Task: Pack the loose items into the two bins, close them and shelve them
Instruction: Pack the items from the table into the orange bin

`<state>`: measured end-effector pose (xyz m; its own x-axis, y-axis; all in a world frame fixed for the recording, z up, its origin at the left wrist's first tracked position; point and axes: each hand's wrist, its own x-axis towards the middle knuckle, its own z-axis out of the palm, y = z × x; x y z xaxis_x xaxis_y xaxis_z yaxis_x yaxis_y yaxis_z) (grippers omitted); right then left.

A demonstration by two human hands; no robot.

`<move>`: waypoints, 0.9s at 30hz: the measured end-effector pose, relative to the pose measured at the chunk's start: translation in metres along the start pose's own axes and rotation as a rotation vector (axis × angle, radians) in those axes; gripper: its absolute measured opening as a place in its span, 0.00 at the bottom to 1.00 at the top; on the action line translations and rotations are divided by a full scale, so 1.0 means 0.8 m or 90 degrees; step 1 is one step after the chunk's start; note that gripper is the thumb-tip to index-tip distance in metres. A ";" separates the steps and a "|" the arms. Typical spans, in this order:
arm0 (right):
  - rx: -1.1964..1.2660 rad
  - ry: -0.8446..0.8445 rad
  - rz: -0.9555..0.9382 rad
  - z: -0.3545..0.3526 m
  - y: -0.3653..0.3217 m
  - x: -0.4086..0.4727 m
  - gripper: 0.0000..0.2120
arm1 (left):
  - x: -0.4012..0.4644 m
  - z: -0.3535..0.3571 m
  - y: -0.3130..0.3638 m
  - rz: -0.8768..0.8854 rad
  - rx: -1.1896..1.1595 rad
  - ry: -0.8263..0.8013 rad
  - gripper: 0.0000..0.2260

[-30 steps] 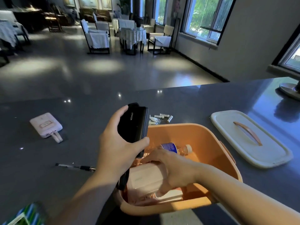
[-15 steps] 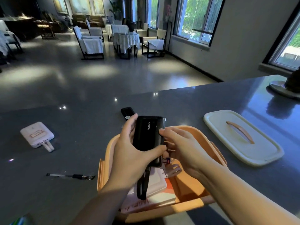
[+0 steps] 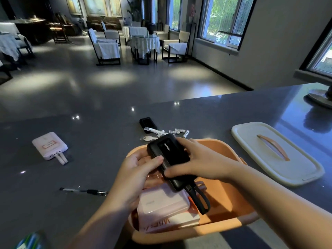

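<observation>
Dim dining hall, grey counter (image 3: pixel 89 177); left hand (image 3: pixel 133 175) and right hand (image 3: pixel 203 162) both gripping black power bank (image 3: pixel 168 159) over orange bin (image 3: pixel 224 229), likely angling to fit beside pink pack (image 3: pixel 161 203)

Black power bank (image 3: pixel 168 159), orange bin (image 3: pixel 224 191), cream lid (image 3: pixel 305 169)

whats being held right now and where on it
A black Anker power bank, over the orange bin: left hand grips its upper left edge, right hand its right side.
</observation>
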<state>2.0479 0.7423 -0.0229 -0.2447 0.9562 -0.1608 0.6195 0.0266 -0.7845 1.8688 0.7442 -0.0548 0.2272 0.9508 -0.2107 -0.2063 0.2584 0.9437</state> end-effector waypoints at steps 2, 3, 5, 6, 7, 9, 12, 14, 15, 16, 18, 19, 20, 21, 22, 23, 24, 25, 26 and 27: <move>-0.107 0.012 -0.006 0.003 -0.002 -0.002 0.40 | -0.002 -0.001 -0.004 0.010 -0.004 0.012 0.12; -0.131 0.026 -0.011 0.007 -0.002 -0.002 0.43 | -0.004 0.000 -0.005 0.021 -0.001 0.017 0.13; -0.154 0.066 -0.040 0.016 -0.001 -0.002 0.41 | -0.008 -0.002 -0.009 0.055 0.032 0.025 0.13; -0.157 0.084 -0.060 0.017 0.000 -0.001 0.40 | -0.011 -0.005 -0.011 0.077 0.054 0.027 0.13; -0.151 0.090 -0.077 0.017 0.002 -0.001 0.39 | -0.014 -0.009 -0.012 0.100 0.073 0.026 0.13; -0.158 0.061 -0.095 0.010 0.006 -0.003 0.42 | -0.020 -0.024 -0.012 0.160 0.135 0.064 0.15; -0.318 -0.037 -0.120 0.006 0.008 -0.005 0.43 | -0.017 -0.052 -0.017 0.228 0.250 0.180 0.14; -0.372 -0.126 -0.137 0.016 0.009 -0.004 0.43 | -0.012 -0.062 -0.027 0.221 0.257 0.197 0.09; -0.359 -0.159 -0.145 0.024 0.009 -0.004 0.42 | -0.009 -0.062 -0.033 0.213 0.263 0.196 0.09; -0.340 -0.178 -0.153 0.032 0.009 -0.004 0.42 | -0.006 -0.061 -0.040 0.202 0.277 0.195 0.10; -0.315 -0.188 -0.170 0.044 0.009 -0.003 0.41 | -0.004 -0.057 -0.052 0.187 0.314 0.197 0.12; -0.309 -0.190 -0.179 0.048 0.008 -0.001 0.40 | -0.003 -0.055 -0.057 0.186 0.331 0.203 0.13; -0.307 -0.193 -0.185 0.050 0.008 0.000 0.40 | -0.003 -0.054 -0.060 0.190 0.346 0.211 0.15; -0.309 -0.197 -0.187 0.051 0.008 0.001 0.40 | -0.004 -0.054 -0.061 0.195 0.358 0.218 0.16; -0.315 -0.201 -0.185 0.050 0.010 0.002 0.40 | -0.003 -0.053 -0.061 0.199 0.367 0.222 0.16; -0.326 -0.200 -0.182 0.049 0.012 0.002 0.41 | -0.003 -0.053 -0.061 0.201 0.372 0.224 0.16; -0.341 -0.194 -0.182 0.049 0.015 0.001 0.41 | -0.003 -0.053 -0.061 0.201 0.375 0.224 0.16; -0.357 -0.181 -0.184 0.050 0.018 0.000 0.41 | -0.003 -0.053 -0.061 0.197 0.376 0.224 0.16; -0.372 -0.163 -0.188 0.052 0.020 -0.002 0.40 | -0.004 -0.052 -0.061 0.193 0.373 0.226 0.16; -0.384 -0.144 -0.193 0.054 0.021 -0.004 0.39 | -0.004 -0.052 -0.061 0.191 0.370 0.227 0.16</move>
<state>2.0267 0.7272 -0.0618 -0.5799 0.7989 -0.1596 0.7886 0.5011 -0.3565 1.8385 0.7357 -0.1105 -0.1029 0.9896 0.1009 0.3478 -0.0593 0.9357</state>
